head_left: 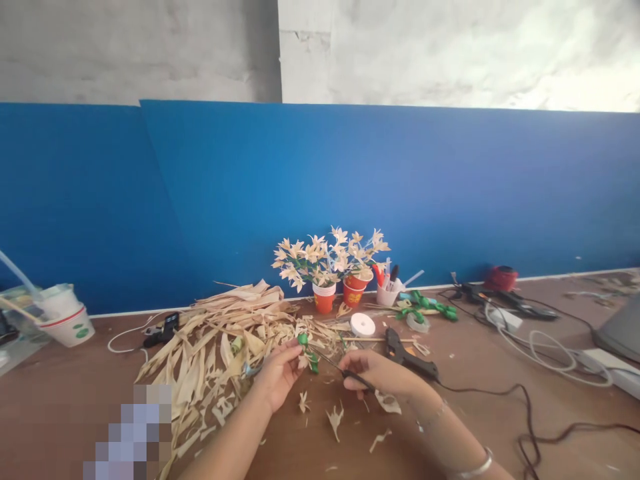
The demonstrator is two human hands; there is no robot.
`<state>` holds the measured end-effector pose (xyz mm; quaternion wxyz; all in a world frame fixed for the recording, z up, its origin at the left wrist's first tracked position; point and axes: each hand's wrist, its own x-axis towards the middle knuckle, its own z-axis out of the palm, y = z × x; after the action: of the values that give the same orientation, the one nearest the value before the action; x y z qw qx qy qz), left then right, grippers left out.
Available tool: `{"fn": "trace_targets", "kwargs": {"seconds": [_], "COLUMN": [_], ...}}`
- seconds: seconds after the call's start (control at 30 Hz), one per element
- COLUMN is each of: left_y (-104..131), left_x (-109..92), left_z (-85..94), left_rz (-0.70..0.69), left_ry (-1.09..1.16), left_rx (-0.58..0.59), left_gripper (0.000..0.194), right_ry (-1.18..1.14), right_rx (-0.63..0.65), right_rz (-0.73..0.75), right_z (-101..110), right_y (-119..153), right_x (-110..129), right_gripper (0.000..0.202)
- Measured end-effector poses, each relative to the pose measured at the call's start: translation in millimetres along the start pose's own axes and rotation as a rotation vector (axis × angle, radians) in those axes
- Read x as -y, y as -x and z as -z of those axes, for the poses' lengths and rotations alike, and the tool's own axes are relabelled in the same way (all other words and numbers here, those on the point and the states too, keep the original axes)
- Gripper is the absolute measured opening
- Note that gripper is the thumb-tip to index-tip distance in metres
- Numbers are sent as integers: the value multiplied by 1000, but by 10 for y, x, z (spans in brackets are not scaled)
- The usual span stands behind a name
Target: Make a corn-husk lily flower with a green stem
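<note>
My left hand (280,375) is closed, thumb and fingers pinching a small piece with green ribbon (313,363) and a pale husk flower part. In my right hand (374,369) is a pair of scissors (327,359) with dark handles, its thin blades pointing left towards the green piece. Whether the blades touch it I cannot tell. Loose pale husk flowers (335,421) and scraps lie on the table just below the hands. A heap of dry corn husks (213,360) spreads left of and behind my left hand.
Husk flowers (315,250) stand in red paper cups (324,303) at the back. A white tape roll (363,325) and a black glue gun (407,355) lie behind my right hand. Cables (527,400) run along the right; a white cup (70,327) stands left.
</note>
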<state>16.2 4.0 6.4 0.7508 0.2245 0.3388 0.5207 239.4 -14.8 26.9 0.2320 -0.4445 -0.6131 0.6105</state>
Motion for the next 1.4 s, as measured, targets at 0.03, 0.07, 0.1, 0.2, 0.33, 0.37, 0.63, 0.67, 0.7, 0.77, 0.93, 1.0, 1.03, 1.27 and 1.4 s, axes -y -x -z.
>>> {"fn": "trace_targets", "kwargs": {"seconds": [0.03,0.07,0.1,0.2,0.33,0.37,0.63,0.67,0.7,0.77,0.93,1.0,1.03,1.27,1.4], "left_y": [-5,-11,-15,-22,-4,5,54,56,58,61,54,49,48,41,30], "left_x": [10,20,31,62,93,100,155,155,151,135,79,68,65,80,82], "left_z": [4,7,11,15,-8,-19,-67,-65,-62,-56,-44,-42,-41,-31,-19], "left_rz": [1,1,1,10,38,40,43,35,28,9,-32,-25,-25,-103,-114], "left_ry": [10,19,29,50,40,35,-15,-26,-43,-94,-189,-191,-191,-192,-171], "left_rx": [0,-2,-8,-21,-17,-17,-55,-55,-54,-54,-63,-57,-53,-8,1], "left_gripper": [19,18,18,19,18,17,18,18,17,16,14,14,14,16,17], "right_ry": [-11,-19,-28,-44,-19,-10,86,110,134,180,269,292,304,308,220], "right_rx": [1,1,0,-16,-55,-77,-228,-243,-255,-279,-340,-346,-348,-349,-326], "right_rz": [12,23,31,59,110,120,189,201,210,222,245,260,266,277,269], "right_z": [-21,-41,-57,-94,-155,-179,-365,-373,-377,-378,-374,-381,-386,-431,-437], "right_y": [-14,-27,-41,-93,-188,-207,-218,-219,-222,-234,-251,-243,-237,-209,-214], "right_x": [-8,-17,-28,-88,-198,-214,-128,-130,-141,-175,-219,-197,-182,-101,-102], "right_gripper": [44,44,44,43,42,41,30,29,29,30,31,30,31,30,32]}}
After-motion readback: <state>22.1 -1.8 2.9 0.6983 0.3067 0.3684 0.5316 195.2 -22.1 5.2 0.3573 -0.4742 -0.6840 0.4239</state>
